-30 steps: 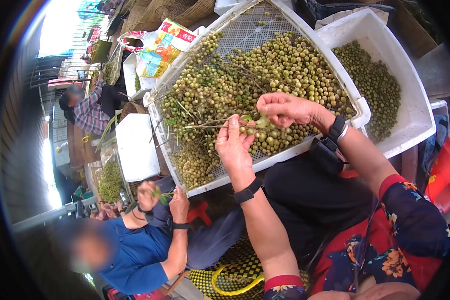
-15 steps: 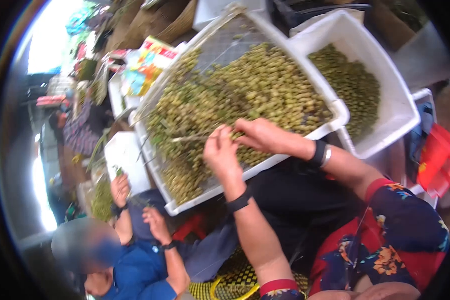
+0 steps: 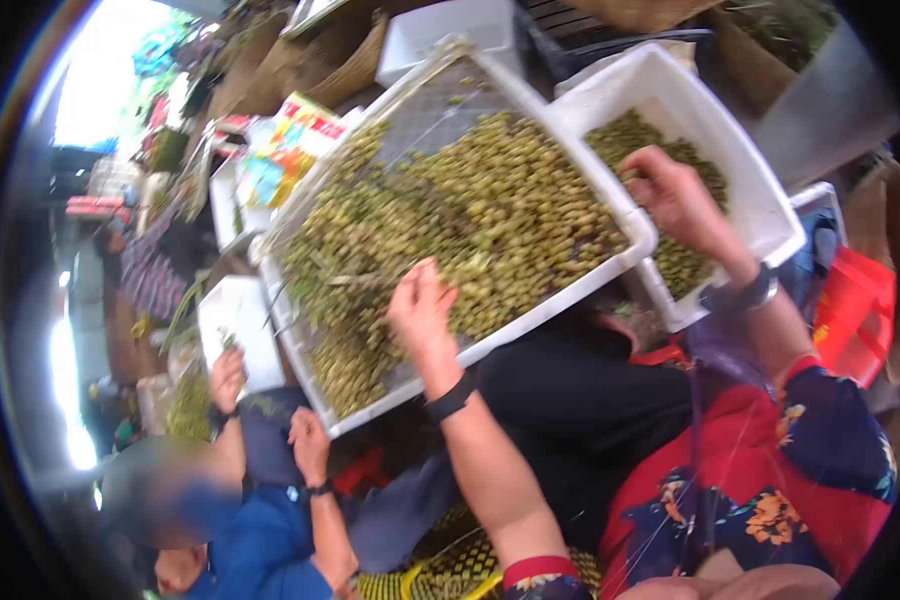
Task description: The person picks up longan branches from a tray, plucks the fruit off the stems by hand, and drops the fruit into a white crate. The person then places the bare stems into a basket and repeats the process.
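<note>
A large white mesh tray [image 3: 555, 303] tilts across my lap, heaped with small green-yellow fruits [image 3: 490, 200] and bare twigs. At the tray's near side, my left hand [image 3: 420, 305] is closed on a fruit twig [image 3: 355, 281] that pokes out to the left. My right hand [image 3: 678, 197] is over the white tub [image 3: 775, 205] to the right, above the loose fruits [image 3: 620, 135] inside it. Its fingers curl downward, and blur hides what is under them.
A co-worker in a blue shirt [image 3: 265, 545] sits low on the left, hands [image 3: 228, 375] by a white foam box [image 3: 232, 312]. A colourful bag [image 3: 290, 145] and woven baskets [image 3: 315, 50] lie beyond the tray. A red plastic object [image 3: 855, 310] stands to the right.
My right hand has left the twig in the tray and swung right over the white tub. My left hand stays on the twig. The view has shifted and blurred.
</note>
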A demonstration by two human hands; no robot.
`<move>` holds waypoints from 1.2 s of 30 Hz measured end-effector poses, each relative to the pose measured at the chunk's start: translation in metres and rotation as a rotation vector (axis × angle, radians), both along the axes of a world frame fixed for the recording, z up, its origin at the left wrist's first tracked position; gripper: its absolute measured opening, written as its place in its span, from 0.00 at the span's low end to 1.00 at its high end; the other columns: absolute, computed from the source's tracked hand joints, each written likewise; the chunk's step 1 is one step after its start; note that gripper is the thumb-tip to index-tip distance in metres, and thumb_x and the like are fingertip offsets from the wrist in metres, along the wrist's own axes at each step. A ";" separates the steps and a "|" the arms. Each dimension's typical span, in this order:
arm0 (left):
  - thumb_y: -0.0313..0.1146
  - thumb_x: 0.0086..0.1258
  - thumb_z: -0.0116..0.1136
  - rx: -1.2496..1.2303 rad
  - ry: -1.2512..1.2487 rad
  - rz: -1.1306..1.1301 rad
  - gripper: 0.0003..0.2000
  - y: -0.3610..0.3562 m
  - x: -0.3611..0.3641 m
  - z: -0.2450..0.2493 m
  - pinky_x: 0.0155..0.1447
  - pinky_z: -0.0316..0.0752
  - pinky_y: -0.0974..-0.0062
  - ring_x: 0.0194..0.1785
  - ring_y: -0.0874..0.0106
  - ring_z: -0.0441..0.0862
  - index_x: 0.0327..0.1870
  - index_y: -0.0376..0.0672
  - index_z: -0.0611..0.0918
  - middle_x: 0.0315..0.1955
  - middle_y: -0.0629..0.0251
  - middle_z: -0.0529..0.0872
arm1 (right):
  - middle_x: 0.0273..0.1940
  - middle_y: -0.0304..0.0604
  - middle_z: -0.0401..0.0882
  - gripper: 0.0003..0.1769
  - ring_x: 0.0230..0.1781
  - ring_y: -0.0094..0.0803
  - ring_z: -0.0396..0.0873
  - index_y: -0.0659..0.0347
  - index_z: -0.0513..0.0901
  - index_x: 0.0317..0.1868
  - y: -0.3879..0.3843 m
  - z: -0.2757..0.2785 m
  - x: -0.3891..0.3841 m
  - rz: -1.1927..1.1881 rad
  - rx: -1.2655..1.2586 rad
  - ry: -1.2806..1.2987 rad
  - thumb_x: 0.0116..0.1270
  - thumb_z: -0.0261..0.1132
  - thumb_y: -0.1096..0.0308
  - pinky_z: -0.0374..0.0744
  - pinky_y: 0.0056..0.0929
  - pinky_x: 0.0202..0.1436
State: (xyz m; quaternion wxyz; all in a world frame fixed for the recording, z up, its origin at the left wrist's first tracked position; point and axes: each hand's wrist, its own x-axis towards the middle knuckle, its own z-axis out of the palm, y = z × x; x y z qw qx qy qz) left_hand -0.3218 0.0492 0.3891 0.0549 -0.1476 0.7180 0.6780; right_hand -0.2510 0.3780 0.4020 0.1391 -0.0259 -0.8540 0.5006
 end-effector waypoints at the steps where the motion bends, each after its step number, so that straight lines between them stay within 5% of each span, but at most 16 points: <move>1: 0.38 0.69 0.63 0.050 0.002 0.004 0.15 -0.002 -0.001 -0.004 0.43 0.81 0.73 0.37 0.75 0.79 0.51 0.39 0.81 0.42 0.67 0.83 | 0.36 0.49 0.78 0.11 0.31 0.37 0.78 0.62 0.75 0.47 0.016 -0.014 -0.001 -0.035 0.062 -0.074 0.65 0.63 0.74 0.76 0.34 0.38; 3: 0.35 0.69 0.64 0.121 -0.002 0.033 0.11 0.000 0.000 -0.004 0.41 0.83 0.72 0.34 0.73 0.80 0.46 0.39 0.82 0.37 0.67 0.83 | 0.41 0.50 0.78 0.13 0.44 0.49 0.77 0.62 0.77 0.46 0.042 -0.038 0.006 0.031 0.658 0.096 0.61 0.63 0.71 0.75 0.41 0.48; 5: 0.34 0.69 0.64 0.148 -0.016 0.055 0.10 0.006 0.002 0.000 0.41 0.83 0.72 0.32 0.72 0.81 0.44 0.38 0.82 0.34 0.67 0.82 | 0.41 0.49 0.78 0.11 0.47 0.47 0.76 0.62 0.78 0.44 0.044 -0.046 0.002 -0.030 1.069 0.253 0.61 0.63 0.70 0.74 0.40 0.51; 7: 0.33 0.68 0.64 0.150 -0.005 0.060 0.10 0.007 0.001 0.000 0.41 0.83 0.72 0.32 0.71 0.82 0.44 0.38 0.82 0.34 0.67 0.82 | 0.42 0.48 0.79 0.09 0.45 0.42 0.78 0.63 0.79 0.41 -0.007 0.002 -0.010 0.047 0.498 -0.027 0.61 0.64 0.71 0.76 0.37 0.47; 10: 0.33 0.69 0.64 0.160 -0.006 0.065 0.10 0.012 0.005 -0.003 0.40 0.83 0.71 0.32 0.71 0.82 0.43 0.37 0.81 0.33 0.67 0.82 | 0.35 0.46 0.78 0.08 0.33 0.38 0.78 0.63 0.78 0.41 -0.083 0.005 -0.022 0.351 -0.171 -0.020 0.62 0.65 0.73 0.77 0.33 0.38; 15: 0.34 0.69 0.63 0.219 -0.018 0.098 0.10 0.013 0.004 -0.008 0.36 0.82 0.74 0.32 0.71 0.82 0.43 0.36 0.81 0.32 0.67 0.81 | 0.45 0.49 0.70 0.28 0.43 0.49 0.76 0.61 0.73 0.53 -0.167 -0.024 -0.052 0.448 0.011 0.138 0.56 0.74 0.60 0.77 0.42 0.43; 21: 0.34 0.69 0.64 0.316 0.044 0.075 0.10 0.001 0.001 -0.009 0.35 0.81 0.78 0.32 0.76 0.81 0.41 0.37 0.81 0.34 0.66 0.83 | 0.36 0.47 0.72 0.17 0.35 0.46 0.77 0.63 0.76 0.42 -0.189 -0.036 -0.068 0.462 -0.173 0.219 0.56 0.72 0.68 0.78 0.38 0.36; 24: 0.34 0.68 0.65 0.301 0.020 0.052 0.09 0.001 0.002 -0.008 0.37 0.82 0.77 0.32 0.77 0.81 0.40 0.39 0.81 0.33 0.67 0.83 | 0.33 0.42 0.77 0.09 0.35 0.35 0.80 0.63 0.80 0.38 -0.182 -0.041 -0.073 0.430 -0.107 0.280 0.57 0.70 0.76 0.77 0.30 0.35; 28: 0.34 0.68 0.65 0.247 0.002 0.086 0.09 0.005 0.000 -0.007 0.36 0.82 0.76 0.29 0.77 0.80 0.39 0.39 0.81 0.31 0.68 0.82 | 0.31 0.43 0.76 0.06 0.31 0.37 0.79 0.64 0.80 0.37 -0.179 -0.046 -0.072 0.447 -0.324 0.147 0.58 0.66 0.78 0.77 0.31 0.32; 36: 0.32 0.72 0.60 0.158 -0.002 0.120 0.08 0.012 -0.005 -0.008 0.29 0.79 0.81 0.26 0.80 0.78 0.36 0.36 0.79 0.27 0.69 0.79 | 0.32 0.44 0.75 0.06 0.32 0.36 0.78 0.65 0.80 0.39 -0.190 -0.052 -0.071 0.347 -0.207 0.335 0.60 0.65 0.79 0.77 0.31 0.33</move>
